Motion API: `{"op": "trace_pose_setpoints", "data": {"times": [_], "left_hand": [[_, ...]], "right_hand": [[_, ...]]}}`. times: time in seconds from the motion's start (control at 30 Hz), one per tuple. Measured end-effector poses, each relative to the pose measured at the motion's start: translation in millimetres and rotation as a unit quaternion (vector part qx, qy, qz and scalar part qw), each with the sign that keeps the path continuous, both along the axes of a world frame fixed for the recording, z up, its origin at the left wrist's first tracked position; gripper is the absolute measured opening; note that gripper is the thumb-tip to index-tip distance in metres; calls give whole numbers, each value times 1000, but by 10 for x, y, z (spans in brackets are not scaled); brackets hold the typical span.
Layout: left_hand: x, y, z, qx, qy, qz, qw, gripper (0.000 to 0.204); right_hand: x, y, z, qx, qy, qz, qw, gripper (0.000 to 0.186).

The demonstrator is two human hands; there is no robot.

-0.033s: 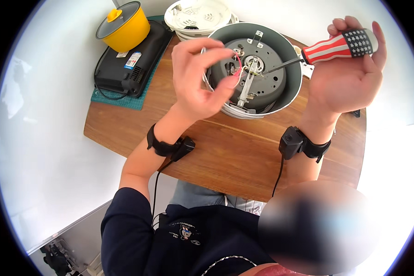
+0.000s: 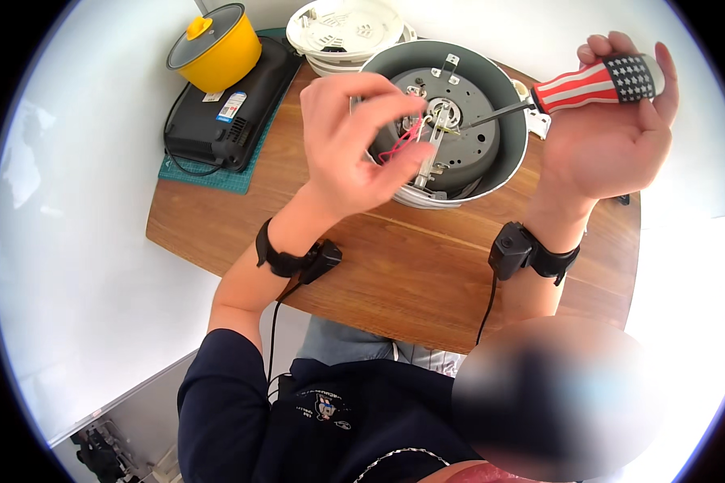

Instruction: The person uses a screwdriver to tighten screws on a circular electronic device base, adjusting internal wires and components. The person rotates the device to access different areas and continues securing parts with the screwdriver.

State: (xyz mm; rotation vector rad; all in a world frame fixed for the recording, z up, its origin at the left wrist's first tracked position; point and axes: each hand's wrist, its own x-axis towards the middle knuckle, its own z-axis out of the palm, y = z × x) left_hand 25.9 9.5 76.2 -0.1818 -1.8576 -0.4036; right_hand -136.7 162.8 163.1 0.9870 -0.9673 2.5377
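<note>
A round grey metal housing (image 2: pixel 507 153), its base turned up, stands at the back of the table like an overturned rice cooker body. Inside it are a metal bracket (image 2: pixel 432 157), a central round part and red and white wires (image 2: pixel 397 146). My left hand (image 2: pixel 350 145) hovers over its left side, slightly blurred, thumb and forefinger apart around the red wires without visibly pinching them. My right hand (image 2: pixel 608 149) holds a screwdriver (image 2: pixel 584 87) with a red, white and black star-patterned handle. The shaft points left into the housing, its tip near the central part.
At the far left, a yellow pot (image 2: pixel 221 60) with a dark lid rests on a black appliance (image 2: pixel 225 117), over a green cutting mat (image 2: pixel 234 182). White plastic parts (image 2: pixel 342 28) are stacked behind the housing. A white piece (image 2: pixel 537 122) lies right of it. Each wrist wears a cabled camera.
My left fingers have shifted slightly right and the red wires now hang in a looser, lower loop beside them. My right hand and the screwdriver have barely moved.
</note>
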Motion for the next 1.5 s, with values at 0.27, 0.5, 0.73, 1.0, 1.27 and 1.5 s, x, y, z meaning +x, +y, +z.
{"op": "trace_pose_setpoints", "data": {"times": [0.27,0.5,0.73,1.0,1.27,1.5], "left_hand": [[-165,273,316,-33,-84,57,994,40],[-311,231,346,-42,-60,23,997,22],[-209,212,535,266,-168,-208,926,21],[-204,294,524,314,-196,-307,877,34],[-199,316,481,319,-197,-313,872,38],[-234,371,400,316,-211,-249,891,37]], "right_hand": [[-110,147,46,-70,-11,11,997,53],[-241,480,21,-162,5,214,963,50],[-400,830,238,98,205,135,964,27],[235,355,311,382,367,-24,848,30],[273,230,216,364,369,-14,855,29],[293,241,125,421,393,-111,810,23]]}}
